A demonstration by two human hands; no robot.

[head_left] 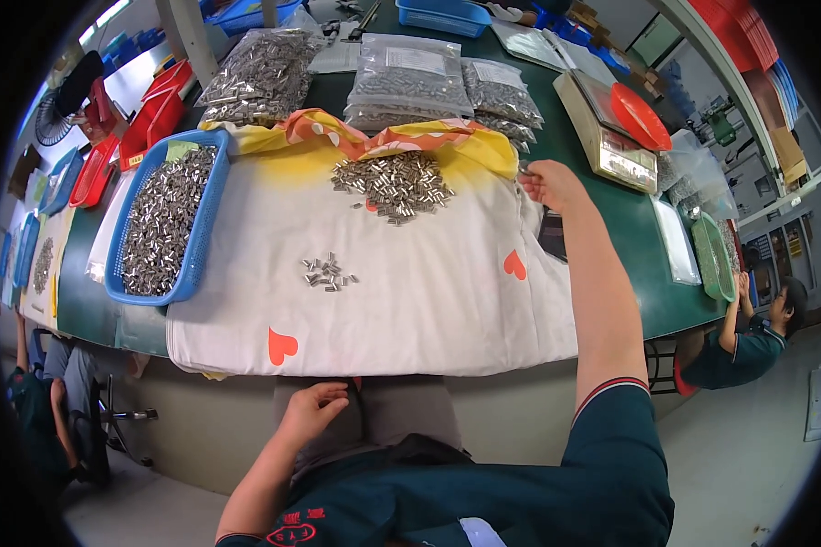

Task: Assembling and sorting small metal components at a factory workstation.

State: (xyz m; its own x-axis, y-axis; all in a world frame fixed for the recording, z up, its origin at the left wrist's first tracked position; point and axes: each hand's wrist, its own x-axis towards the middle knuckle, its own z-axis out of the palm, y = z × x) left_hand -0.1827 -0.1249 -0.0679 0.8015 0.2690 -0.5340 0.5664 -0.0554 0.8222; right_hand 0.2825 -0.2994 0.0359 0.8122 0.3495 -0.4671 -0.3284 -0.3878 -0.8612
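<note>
Head view: right hand [545, 185] curled by a white, red-hearted cloth's [410, 310] far-right edge, can't tell whether it's pinching anything, left hand [314, 413] loosely half-open over the lap [406, 410], small silver metal cylinders [397, 187] heaped on the cloth.

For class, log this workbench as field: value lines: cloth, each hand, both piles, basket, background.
Cloth: white and yellow with red hearts, on the green table
Left hand: at the lap, fingers bent, no object visible
Right hand: by the cloth's upper right edge, fingers curled; contents unclear
Larger pile: small metal cylinders, toward the cloth's far edge
Smaller pile: similar cylinders, nearer the person
Blue basket: left of both piles, heaped with cylinders
Background: clear bags of metal pieces
</note>
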